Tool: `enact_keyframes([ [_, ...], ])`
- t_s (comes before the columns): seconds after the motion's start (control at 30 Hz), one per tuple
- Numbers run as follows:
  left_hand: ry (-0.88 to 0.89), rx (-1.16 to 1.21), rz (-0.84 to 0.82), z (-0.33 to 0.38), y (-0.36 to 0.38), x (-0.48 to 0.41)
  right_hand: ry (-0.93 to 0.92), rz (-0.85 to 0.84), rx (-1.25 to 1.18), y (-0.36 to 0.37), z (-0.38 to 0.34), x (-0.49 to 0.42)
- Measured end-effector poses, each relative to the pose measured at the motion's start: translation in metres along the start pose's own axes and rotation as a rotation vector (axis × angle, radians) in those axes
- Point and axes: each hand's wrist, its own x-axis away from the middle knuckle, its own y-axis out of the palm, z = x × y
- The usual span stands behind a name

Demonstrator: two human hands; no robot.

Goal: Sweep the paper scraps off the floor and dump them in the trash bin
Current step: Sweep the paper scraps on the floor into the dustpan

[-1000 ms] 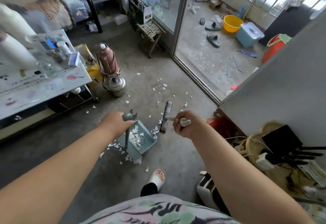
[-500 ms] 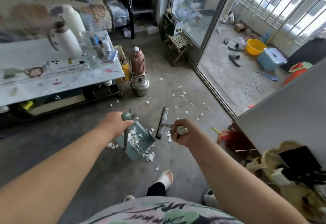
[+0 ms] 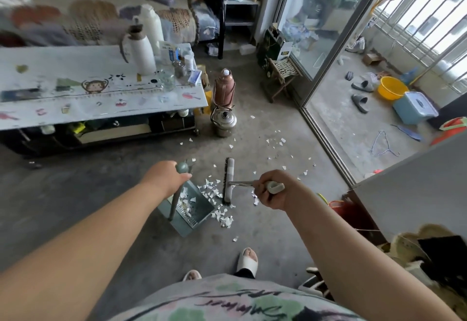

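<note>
Now the broom head stands closer to the dustpan than a second ago. The paper scraps between them are bunched tighter against the pan's lip. Some already lie inside the pan, and a small heap sits just outside its near corner.

Left hand grips the upright dustpan handle at its knob. Right hand is curled round the broom handle.

Loose scraps remain scattered on the floor toward the kettle and the door track.

Judgement: sweeping is partway done, and more strokes are needed before dumping. No trash bin can be clearly made out.
</note>
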Motion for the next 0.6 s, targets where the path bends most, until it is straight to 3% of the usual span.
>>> enact_keyframes([
  [0.27, -0.047, -0.068, 0.007, -0.006, 0.011, -0.002, 0.128, -0.043, 0.236, -0.005, 0.004, -0.003],
  [0.6, -0.068, -0.112, 0.004, 0.038, 0.034, -0.009, 0.274, -0.037, 0.677, -0.043, -0.017, 0.013],
])
